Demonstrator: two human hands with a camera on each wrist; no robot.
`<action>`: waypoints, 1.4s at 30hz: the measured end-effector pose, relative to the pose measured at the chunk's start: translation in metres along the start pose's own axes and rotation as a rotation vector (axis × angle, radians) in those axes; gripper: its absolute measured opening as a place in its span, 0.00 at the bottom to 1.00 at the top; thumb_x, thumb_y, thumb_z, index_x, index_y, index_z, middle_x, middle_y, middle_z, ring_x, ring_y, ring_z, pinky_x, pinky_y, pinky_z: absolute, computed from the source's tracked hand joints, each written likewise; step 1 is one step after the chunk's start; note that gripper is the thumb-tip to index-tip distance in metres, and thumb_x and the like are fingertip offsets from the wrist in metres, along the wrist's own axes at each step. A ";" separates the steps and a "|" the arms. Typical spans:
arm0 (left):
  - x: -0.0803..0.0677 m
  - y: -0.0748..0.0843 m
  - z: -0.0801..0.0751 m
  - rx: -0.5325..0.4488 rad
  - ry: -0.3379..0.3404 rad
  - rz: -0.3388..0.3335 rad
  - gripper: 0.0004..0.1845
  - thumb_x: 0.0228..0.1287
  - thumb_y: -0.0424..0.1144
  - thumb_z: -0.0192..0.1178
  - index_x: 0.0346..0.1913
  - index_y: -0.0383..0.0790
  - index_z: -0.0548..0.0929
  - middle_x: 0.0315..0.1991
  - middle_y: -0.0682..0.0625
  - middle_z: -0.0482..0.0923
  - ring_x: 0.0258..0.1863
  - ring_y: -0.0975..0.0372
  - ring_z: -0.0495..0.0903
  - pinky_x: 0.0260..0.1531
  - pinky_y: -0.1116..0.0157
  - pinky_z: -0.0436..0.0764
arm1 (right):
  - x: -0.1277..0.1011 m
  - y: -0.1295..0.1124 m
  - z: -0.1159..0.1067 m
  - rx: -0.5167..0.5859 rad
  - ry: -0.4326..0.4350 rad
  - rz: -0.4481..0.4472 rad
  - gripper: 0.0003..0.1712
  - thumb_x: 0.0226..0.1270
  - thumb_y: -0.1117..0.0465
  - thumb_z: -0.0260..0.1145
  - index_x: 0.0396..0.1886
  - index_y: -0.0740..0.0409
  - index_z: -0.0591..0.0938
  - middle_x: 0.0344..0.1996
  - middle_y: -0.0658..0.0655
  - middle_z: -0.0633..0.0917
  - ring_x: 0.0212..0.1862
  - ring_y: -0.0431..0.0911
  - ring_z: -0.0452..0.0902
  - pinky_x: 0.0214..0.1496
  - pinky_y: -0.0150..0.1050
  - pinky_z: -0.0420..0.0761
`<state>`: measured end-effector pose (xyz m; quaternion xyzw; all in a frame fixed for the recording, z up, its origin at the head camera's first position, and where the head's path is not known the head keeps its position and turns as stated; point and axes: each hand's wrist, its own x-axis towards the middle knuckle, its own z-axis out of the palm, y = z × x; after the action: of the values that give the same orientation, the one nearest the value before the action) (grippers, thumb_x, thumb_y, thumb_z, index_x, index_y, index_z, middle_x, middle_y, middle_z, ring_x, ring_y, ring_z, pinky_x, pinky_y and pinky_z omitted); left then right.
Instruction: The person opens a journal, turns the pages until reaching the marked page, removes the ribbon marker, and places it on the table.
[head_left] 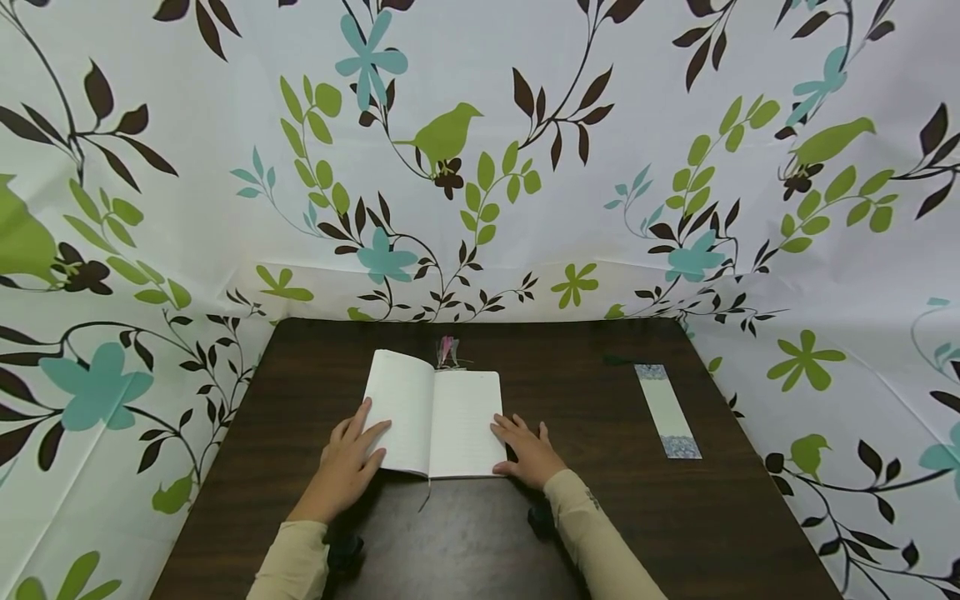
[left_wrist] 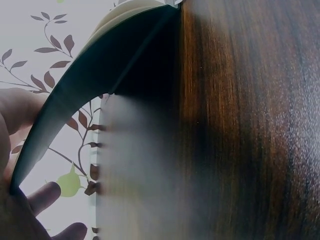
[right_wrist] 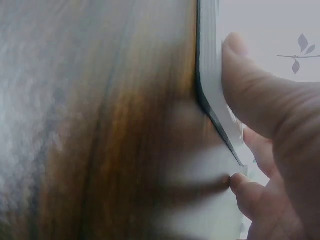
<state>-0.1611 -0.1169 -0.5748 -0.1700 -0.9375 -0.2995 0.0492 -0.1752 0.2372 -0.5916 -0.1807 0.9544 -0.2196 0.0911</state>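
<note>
Notebook: the open notebook [head_left: 433,423] lies near the middle of my dark wooden table [head_left: 600,500], 2 blank lined pages facing up, spine running away from me.

Left page: it rises in a curve off the table; my left wrist view shows the dark cover [left_wrist: 90,85] bowed up, with daylight under it.

Left hand: my left hand [head_left: 348,462] rests on the lower left corner, fingers spread and nearly straight over the page edge, thumb under the lifted cover as far as I can tell.

Right hand: my right hand [head_left: 528,450] sits at the lower right corner; the thumb [right_wrist: 250,90] presses against the page block's edge and a fingertip [right_wrist: 240,185] touches the table beside it. Fingers lightly spread, not pinching.

Doing it well: I judge I should keep even pressure on both corners, flatten the left side gently and not crease the bowed cover.

Ribbon: a thin marker ribbon [head_left: 425,496] trails from the spine's near end toward me.

Around: a small pink object [head_left: 447,350] just beyond the top edge; a long patterned bookmark [head_left: 667,410] well apart to my right.

In the way: nothing lies between my hands and the pages.

Backdrop: a floral, bird-print cloth [head_left: 480,150] surrounds the table.
</note>
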 end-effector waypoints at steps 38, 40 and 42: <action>-0.003 -0.004 0.004 -0.012 0.017 0.011 0.23 0.73 0.38 0.61 0.69 0.44 0.77 0.81 0.41 0.47 0.69 0.36 0.57 0.54 0.28 0.63 | 0.007 -0.007 0.016 0.039 0.192 0.011 0.57 0.52 0.46 0.79 0.76 0.64 0.62 0.77 0.65 0.61 0.79 0.63 0.46 0.67 0.79 0.38; -0.002 -0.003 0.003 -0.012 0.017 0.011 0.23 0.73 0.38 0.61 0.69 0.44 0.77 0.81 0.40 0.47 0.69 0.35 0.57 0.54 0.28 0.63 | 0.007 -0.011 0.013 0.069 0.209 -0.015 0.60 0.51 0.47 0.81 0.76 0.65 0.59 0.75 0.66 0.65 0.79 0.63 0.47 0.66 0.80 0.36; -0.002 -0.003 0.003 -0.010 0.016 0.009 0.23 0.74 0.38 0.61 0.69 0.44 0.77 0.81 0.40 0.47 0.69 0.35 0.57 0.54 0.28 0.63 | 0.007 -0.015 0.010 0.097 0.211 -0.044 0.62 0.51 0.48 0.82 0.77 0.66 0.57 0.73 0.67 0.68 0.78 0.61 0.53 0.67 0.79 0.35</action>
<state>-0.1602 -0.1184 -0.5794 -0.1721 -0.9348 -0.3052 0.0573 -0.1749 0.2180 -0.5938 -0.1730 0.9427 -0.2852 -0.0062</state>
